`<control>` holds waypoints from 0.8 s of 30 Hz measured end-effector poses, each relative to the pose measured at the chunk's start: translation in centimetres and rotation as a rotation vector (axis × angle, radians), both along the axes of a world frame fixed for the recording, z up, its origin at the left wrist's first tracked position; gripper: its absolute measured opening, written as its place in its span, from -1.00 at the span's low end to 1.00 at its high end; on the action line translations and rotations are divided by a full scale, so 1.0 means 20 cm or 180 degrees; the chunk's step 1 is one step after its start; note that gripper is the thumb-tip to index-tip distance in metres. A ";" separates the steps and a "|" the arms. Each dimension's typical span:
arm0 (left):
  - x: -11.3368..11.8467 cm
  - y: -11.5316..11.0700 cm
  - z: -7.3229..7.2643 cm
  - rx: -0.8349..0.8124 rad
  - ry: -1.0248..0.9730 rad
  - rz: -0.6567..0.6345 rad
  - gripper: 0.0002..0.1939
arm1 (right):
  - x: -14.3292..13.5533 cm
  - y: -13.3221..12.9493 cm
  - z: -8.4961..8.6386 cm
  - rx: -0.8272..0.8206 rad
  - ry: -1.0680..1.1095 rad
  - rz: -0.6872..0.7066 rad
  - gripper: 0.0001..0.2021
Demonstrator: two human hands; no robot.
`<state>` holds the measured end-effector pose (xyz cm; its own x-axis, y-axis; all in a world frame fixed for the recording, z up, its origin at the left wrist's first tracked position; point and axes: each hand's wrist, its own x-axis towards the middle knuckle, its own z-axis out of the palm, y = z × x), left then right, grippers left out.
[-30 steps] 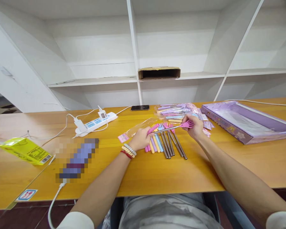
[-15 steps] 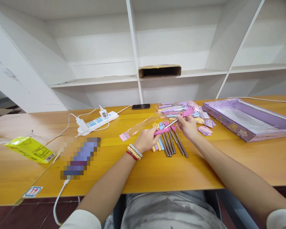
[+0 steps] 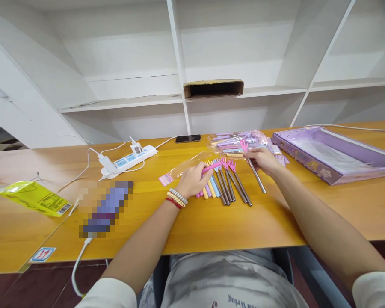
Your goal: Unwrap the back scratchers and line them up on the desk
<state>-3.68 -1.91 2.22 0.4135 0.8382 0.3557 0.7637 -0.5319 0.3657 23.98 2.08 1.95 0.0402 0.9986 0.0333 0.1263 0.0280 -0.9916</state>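
My left hand is closed around a pink handle, held just over the row on the table. In my right hand is a back scratcher with a pink claw head and a bare metal rod, gripped near the head. The rod slants down toward me, apart from the pink handle. Between my hands lie several metal rods with pink and blue claw heads. Coloured handles in yellow, purple, blue and pink lie beside them, partly covered by my left hand.
Behind are bagged back scratchers and a clear bag with a pink label. A purple tray box stands at right. Leftward lie a power strip, phones and a yellow carton. A cardboard box sits on the shelf.
The pink handle and the metal rod, in line between my hands before, are now apart. My right hand has moved right and turned the rod downward; my left hand keeps the handle.
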 end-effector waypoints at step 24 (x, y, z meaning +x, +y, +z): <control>-0.03 0.10 -0.10 0.0658 0.0077 -0.0105 -0.70 | -0.10 -0.01 -0.10 -0.1026 -0.2639 0.0577 -0.83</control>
<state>-4.35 0.15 0.29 0.4500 0.7344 0.5082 0.7520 -0.6185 0.2279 21.99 1.89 -0.11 -0.0307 0.9532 -0.3006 0.8238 -0.1462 -0.5478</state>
